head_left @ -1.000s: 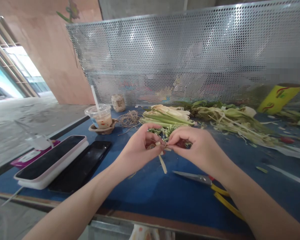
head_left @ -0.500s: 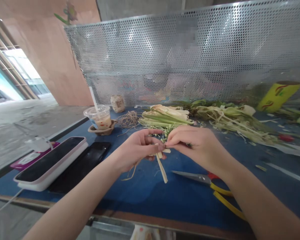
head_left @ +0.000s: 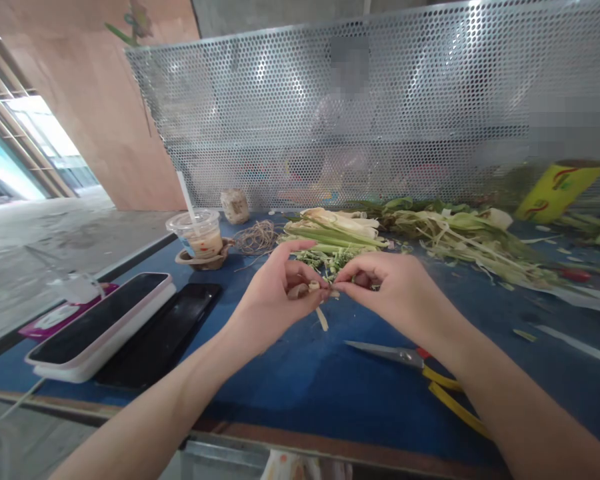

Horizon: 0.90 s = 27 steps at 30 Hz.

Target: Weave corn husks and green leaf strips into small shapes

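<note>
My left hand (head_left: 285,283) and my right hand (head_left: 387,277) meet fingertip to fingertip above the blue table. Between the left thumb and fingers is a pale plant strip (head_left: 322,319), its end hanging below them. The right thumb and forefinger are pinched at the same spot, on something too small to make out. Just beyond the fingers lie small green bud sprigs (head_left: 344,257), partly hidden by the hands. Scissors (head_left: 405,355) with yellow and red handles lie near my right forearm, which covers part of the handles.
Pale green stalks (head_left: 330,230), twine (head_left: 256,238) and a drink cup (head_left: 200,233) with a straw stand behind. Leaf scraps (head_left: 455,233) and a yellow roll (head_left: 560,191) are at right. At left lie a pink-edged case (head_left: 103,327) and a black phone-like slab (head_left: 163,333). A perforated metal panel (head_left: 280,100) closes the back.
The pale strip's hanging end now shows shorter below the fingers. My left hand has turned, its forefinger lifted, and a thin fibre under it is out of sight. The right hand stays nearly in place.
</note>
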Each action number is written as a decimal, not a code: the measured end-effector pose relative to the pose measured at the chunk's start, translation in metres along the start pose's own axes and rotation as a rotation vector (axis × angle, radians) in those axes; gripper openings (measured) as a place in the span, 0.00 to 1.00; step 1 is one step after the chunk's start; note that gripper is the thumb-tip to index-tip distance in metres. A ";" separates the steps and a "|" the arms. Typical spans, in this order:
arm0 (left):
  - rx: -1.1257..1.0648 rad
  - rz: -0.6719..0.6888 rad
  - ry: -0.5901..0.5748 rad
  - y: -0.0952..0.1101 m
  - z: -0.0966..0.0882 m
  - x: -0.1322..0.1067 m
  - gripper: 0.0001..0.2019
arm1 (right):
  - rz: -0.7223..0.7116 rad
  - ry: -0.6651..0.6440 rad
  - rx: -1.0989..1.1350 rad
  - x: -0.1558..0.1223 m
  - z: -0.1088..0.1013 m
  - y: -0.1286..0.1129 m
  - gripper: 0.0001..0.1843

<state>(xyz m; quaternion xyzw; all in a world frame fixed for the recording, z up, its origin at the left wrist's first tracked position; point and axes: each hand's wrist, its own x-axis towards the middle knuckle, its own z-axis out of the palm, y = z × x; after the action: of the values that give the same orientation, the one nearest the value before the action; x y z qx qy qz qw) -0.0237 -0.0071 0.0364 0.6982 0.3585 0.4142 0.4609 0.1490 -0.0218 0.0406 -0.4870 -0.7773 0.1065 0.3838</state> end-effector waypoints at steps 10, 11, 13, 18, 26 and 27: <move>0.351 0.168 0.148 -0.010 0.009 -0.005 0.28 | -0.155 0.199 -0.295 -0.007 0.022 0.001 0.05; 0.359 0.167 0.156 -0.009 0.010 -0.006 0.28 | -0.158 0.224 -0.326 -0.008 0.024 -0.001 0.05; 0.319 0.157 0.153 -0.006 0.012 -0.006 0.27 | -0.181 0.267 -0.385 -0.009 0.026 -0.003 0.06; -0.096 0.025 0.102 0.007 0.010 -0.002 0.19 | -0.350 0.342 -0.456 -0.008 0.021 -0.002 0.09; -0.339 0.021 0.159 0.005 0.007 0.003 0.31 | -0.533 0.367 -0.530 -0.010 0.015 -0.003 0.10; -0.335 0.032 0.167 0.005 0.007 0.003 0.32 | -0.538 0.361 -0.529 -0.010 0.016 -0.004 0.10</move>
<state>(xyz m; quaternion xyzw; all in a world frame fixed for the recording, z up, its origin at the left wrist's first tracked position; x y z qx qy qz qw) -0.0158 -0.0089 0.0405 0.5804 0.3105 0.5319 0.5327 0.1380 -0.0288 0.0268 -0.3592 -0.7977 -0.2881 0.3895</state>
